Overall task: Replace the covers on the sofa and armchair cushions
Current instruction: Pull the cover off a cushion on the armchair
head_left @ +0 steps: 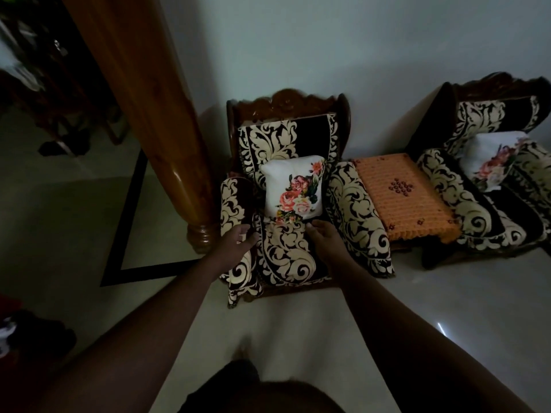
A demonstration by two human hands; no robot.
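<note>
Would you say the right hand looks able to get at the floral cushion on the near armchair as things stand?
Probably yes. The right hand hovers open just below the floral cushion, which sits exposed on the armchair seat, and nothing lies between them.

One cam, head-worn, wide-angle; looks fwd and steeply down over both forearms, close above armchair (286,204) and floor (417,308).

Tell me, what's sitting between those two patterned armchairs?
A low table under an orange cover stands between the near armchair and the right armchair, seen in the head view.
</note>
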